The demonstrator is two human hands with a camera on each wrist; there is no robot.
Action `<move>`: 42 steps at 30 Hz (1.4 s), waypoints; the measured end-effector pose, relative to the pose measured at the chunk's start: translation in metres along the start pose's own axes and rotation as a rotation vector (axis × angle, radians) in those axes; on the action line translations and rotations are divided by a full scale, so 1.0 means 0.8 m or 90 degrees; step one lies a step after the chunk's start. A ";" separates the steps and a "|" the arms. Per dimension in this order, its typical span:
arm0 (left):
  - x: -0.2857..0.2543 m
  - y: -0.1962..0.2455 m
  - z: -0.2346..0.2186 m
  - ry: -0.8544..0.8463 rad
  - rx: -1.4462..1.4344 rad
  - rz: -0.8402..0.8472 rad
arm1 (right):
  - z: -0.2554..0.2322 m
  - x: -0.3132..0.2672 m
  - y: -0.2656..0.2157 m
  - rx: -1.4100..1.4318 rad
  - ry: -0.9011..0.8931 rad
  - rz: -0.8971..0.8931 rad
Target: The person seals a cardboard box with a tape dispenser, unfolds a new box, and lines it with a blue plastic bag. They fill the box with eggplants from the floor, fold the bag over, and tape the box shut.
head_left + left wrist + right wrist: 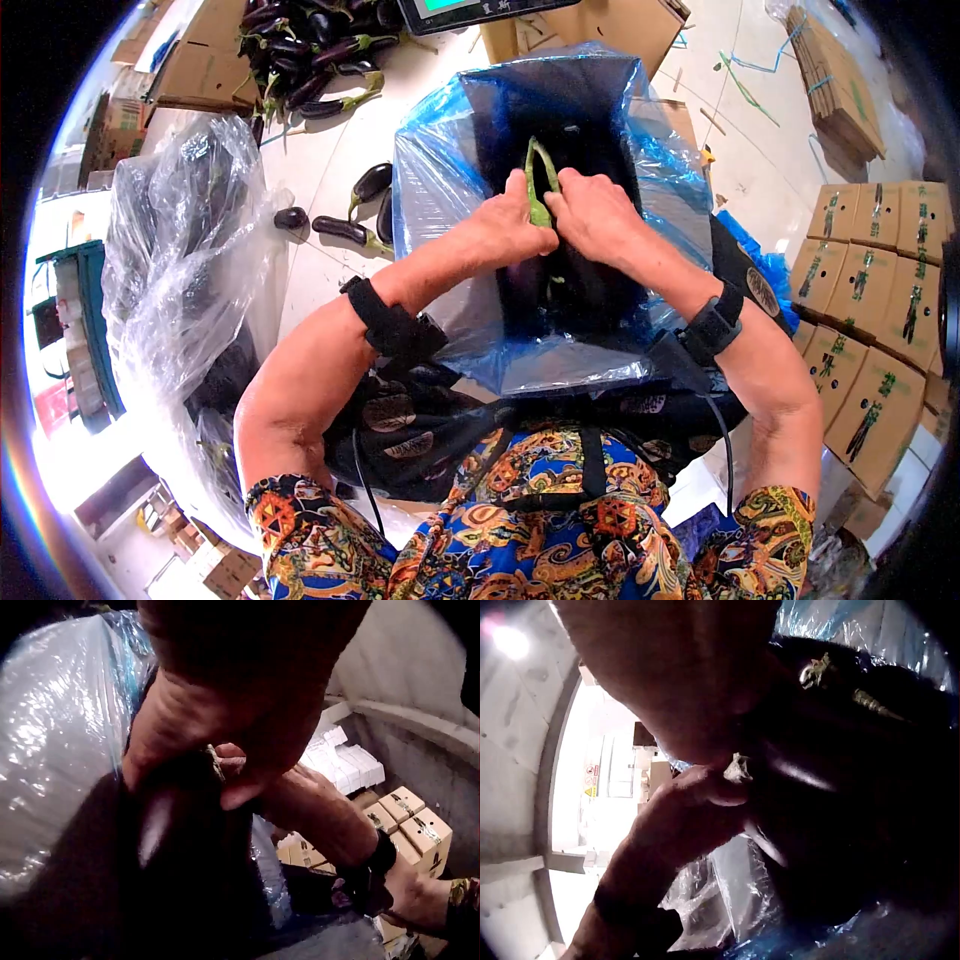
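Observation:
Dark eggplants [525, 285] lie in a box lined with a blue plastic bag [440, 190]. My left hand [515, 225] grips an eggplant near its green stem end [540, 213], thumb and fingers curled. Beside it, my right hand [600, 215] has its fingers curled round the top of a neighbouring eggplant, partly hidden by the hand. Glossy eggplant skin [154, 829] shows under the left hand [217, 712] in the left wrist view. The right wrist view shows two shiny eggplants [802, 776] side by side below the right hand [682, 675]; deep shadow hides the fingertips.
A heap of eggplants [315, 50] lies on the floor at upper left, with a few loose ones [342, 230] nearer the box. Clear plastic [190, 260] covers more at left. A scale [470, 12] stands beyond the box; stacked cartons [865, 290] stand at right.

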State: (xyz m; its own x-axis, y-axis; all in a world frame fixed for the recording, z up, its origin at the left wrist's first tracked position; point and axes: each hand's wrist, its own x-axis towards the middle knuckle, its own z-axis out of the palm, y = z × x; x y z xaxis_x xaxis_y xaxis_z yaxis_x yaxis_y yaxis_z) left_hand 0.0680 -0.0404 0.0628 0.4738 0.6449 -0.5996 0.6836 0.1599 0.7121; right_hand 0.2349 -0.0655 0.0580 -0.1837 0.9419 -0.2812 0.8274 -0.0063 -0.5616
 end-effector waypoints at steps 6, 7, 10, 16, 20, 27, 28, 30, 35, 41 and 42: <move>-0.012 -0.004 -0.038 -0.134 -0.270 0.072 | 0.008 0.008 0.017 0.077 0.098 0.037; -0.010 -0.008 -0.035 -0.129 -0.234 0.100 | 0.000 0.004 0.006 0.030 0.062 0.047; -0.015 0.010 -0.027 -0.086 -0.027 0.084 | 0.002 0.006 -0.005 -0.127 -0.017 0.023; -0.006 0.005 0.015 0.047 0.078 0.071 | 0.010 0.006 0.007 -0.171 -0.062 -0.035; -0.024 0.005 0.026 0.121 0.169 0.117 | 0.022 0.010 0.001 -0.096 -0.018 0.027; -0.042 -0.004 0.021 0.149 0.604 0.244 | 0.047 0.015 0.022 0.052 0.029 0.064; -0.040 -0.007 0.022 0.157 0.609 0.265 | 0.048 0.016 0.023 0.062 0.030 0.055; -0.032 0.003 0.026 0.047 0.642 0.208 | 0.042 0.016 0.022 0.052 0.012 0.050; -0.042 0.035 -0.002 -0.073 0.489 0.169 | 0.029 0.019 0.027 -0.016 -0.020 0.024; -0.022 -0.021 0.025 0.115 0.702 0.278 | 0.032 0.013 -0.001 -0.135 -0.042 -0.012; -0.026 -0.026 0.020 0.168 0.695 0.328 | 0.023 0.013 -0.006 -0.166 -0.078 -0.011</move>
State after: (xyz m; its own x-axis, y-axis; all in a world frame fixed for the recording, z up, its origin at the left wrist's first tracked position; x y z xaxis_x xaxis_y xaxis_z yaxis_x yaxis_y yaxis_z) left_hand 0.0530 -0.0692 0.0542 0.7852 0.5990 -0.1569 0.6153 -0.7831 0.0899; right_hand 0.2189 -0.0622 0.0437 -0.2489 0.8935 -0.3737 0.9291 0.1113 -0.3527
